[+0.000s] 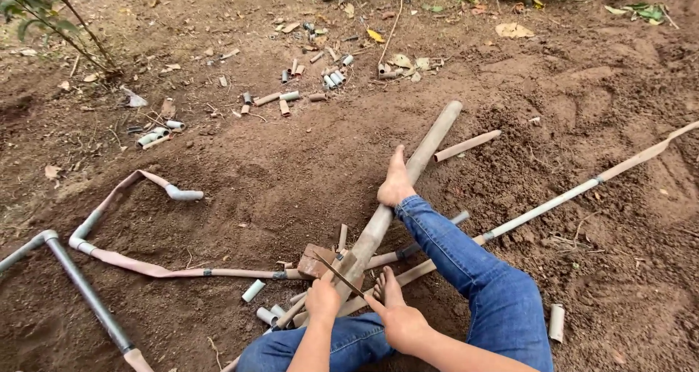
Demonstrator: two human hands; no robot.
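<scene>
**Blade on the big pipe, cut barely begun**

I sit on the bare soil with the long thick pipe (pixel 408 175) running away from me; my bare foot (pixel 395 185) presses down on it partway along, and its near end rests on a brick (pixel 314 260); my left hand (pixel 322 297) is wrapped around the pipe's near end, fingers closed tight on it; my right hand (pixel 402 324), just right of the pipe, pinches one end of a thin saw blade (pixel 340 276) that lies slantwise across the pipe close to the brick; how deep the blade sits I cannot tell.

Judging from what lies about, much cutting is behind me: short offcuts (pixel 263 315) sit left of the pipe's near end, and a scatter of small pipe pieces (pixel 331 77) lies beyond its far end; this pipe looks whole along its length, so this cut seems hardly started; a slim pipe (pixel 561 197) to its right and a bent pipe run (pixel 109 212) to its left lie uncut.
</scene>
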